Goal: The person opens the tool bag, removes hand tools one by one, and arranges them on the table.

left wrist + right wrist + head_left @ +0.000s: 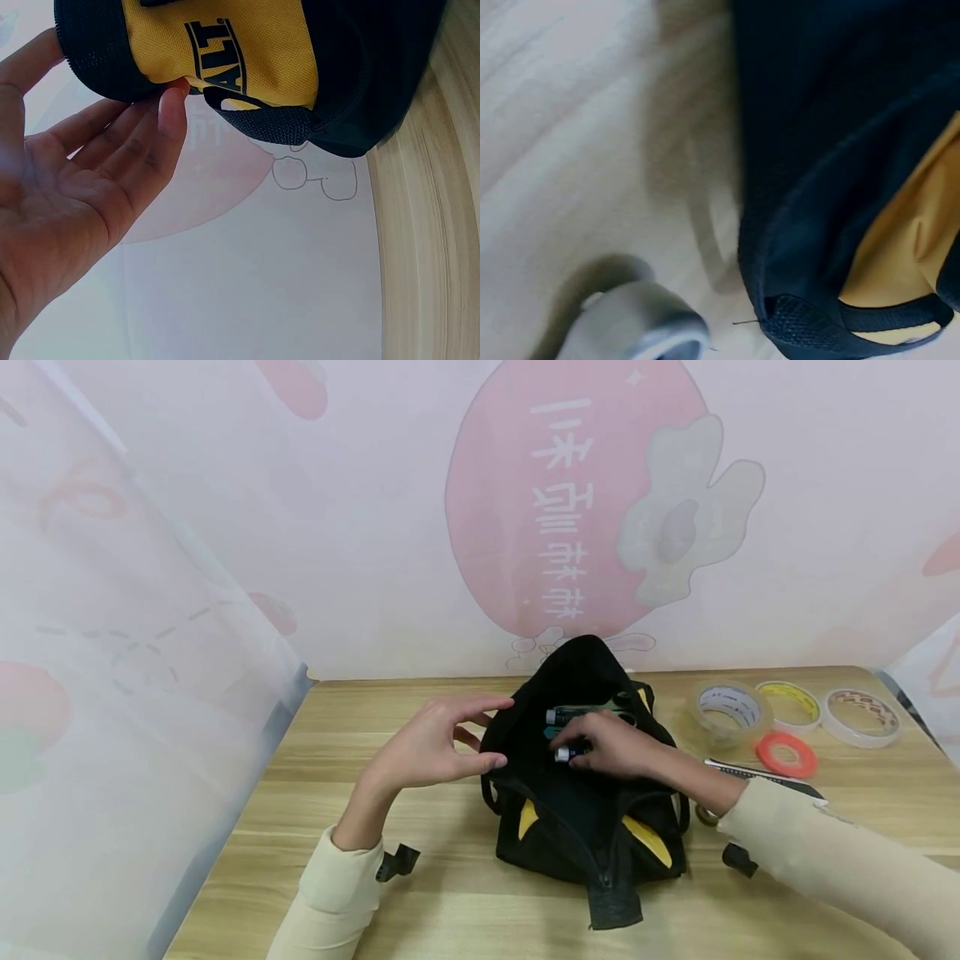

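A black tool bag (600, 852) with yellow panels lies unzipped on the table, its mouth facing up. At its left end is my left hand (431, 739), fingers and thumb spread and their tips touching the rim. The left wrist view shows those fingers (172, 112) against the bag's yellow lettered side (262, 45). My right hand (611, 743) reaches inside, its curled fingers pinching a dark tube with a white end (564, 754). Just above it in the bag lies a similar white-ended tube (555, 717). The right wrist view shows only the bag's outside (817, 187); the hand is hidden there.
Right of the bag are a wide clear tape roll (727, 735), a yellow-cored roll (791, 703), another clear roll (862, 739) and a red ring-shaped roll (786, 754). A flat dark strip (772, 781) lies partly behind the right forearm. A patterned curtain (375, 527) stands behind the table.
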`<state>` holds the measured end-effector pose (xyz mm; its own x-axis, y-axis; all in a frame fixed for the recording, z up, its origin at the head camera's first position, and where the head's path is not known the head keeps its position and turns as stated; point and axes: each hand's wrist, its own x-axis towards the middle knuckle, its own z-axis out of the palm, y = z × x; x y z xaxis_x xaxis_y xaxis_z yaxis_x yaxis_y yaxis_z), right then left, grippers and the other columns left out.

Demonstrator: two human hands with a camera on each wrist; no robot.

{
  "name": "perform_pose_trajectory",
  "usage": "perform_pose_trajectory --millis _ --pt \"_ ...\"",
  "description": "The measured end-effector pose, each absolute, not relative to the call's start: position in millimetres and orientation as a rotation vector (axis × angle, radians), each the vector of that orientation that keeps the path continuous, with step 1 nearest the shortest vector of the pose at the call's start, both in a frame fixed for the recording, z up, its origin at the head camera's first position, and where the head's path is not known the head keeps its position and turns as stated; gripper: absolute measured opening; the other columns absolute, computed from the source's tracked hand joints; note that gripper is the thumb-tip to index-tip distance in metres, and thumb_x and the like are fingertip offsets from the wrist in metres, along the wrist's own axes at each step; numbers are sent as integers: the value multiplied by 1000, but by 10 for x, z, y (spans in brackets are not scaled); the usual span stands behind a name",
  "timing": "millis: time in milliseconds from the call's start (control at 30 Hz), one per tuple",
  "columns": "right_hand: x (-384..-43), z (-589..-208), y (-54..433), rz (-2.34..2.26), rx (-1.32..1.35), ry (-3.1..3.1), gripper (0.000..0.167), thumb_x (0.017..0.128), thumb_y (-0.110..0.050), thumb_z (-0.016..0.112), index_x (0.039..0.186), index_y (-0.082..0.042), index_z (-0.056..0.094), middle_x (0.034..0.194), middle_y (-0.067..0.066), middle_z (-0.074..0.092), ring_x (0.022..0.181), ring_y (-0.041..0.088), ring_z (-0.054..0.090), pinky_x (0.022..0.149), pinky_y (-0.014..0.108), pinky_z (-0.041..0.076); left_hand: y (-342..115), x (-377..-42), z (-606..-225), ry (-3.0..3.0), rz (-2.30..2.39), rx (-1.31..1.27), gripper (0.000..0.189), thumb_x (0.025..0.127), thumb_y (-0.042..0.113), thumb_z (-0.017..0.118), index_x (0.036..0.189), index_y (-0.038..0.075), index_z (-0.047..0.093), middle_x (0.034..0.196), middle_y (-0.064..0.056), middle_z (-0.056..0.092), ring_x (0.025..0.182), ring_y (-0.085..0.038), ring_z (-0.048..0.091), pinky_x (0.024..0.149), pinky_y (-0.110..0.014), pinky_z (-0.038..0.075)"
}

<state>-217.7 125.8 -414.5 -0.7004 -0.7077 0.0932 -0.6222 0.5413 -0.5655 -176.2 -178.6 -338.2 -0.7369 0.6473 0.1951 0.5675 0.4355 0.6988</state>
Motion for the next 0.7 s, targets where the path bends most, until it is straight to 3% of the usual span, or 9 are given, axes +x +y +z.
perform_pose_trajectory --millis 167,400,700 --pt "-2138 -3946 1314 -964 -1157 2688 33 93 -3 81 126 -9 81 128 8 78 119 28 73 92 43 62 -1787 -1767 -3387 2574 1191 1097 67 91 14 86 152 4 60 152 -12 64 118 -28 75 90 -32 67" --pt "-2075 -3649 1422 -1083 -1171 2744 37 90 -4 84 126 -13 81 128 4 78 103 18 70 74 28 55 -1781 -1769 -3398 2569 1201 1079 67 91 14 85 152 6 59 152 -11 65 117 -27 75 91 -33 67" --pt "-1915 -3339 1619 -1201 -1095 2737 38 94 -2 81 129 -16 79 132 7 77 87 16 61 67 24 52 -1769 -1761 -3400 2568 1209 1072 67 91 13 86 152 5 60 153 -11 64 118 -27 74 90 -31 67"
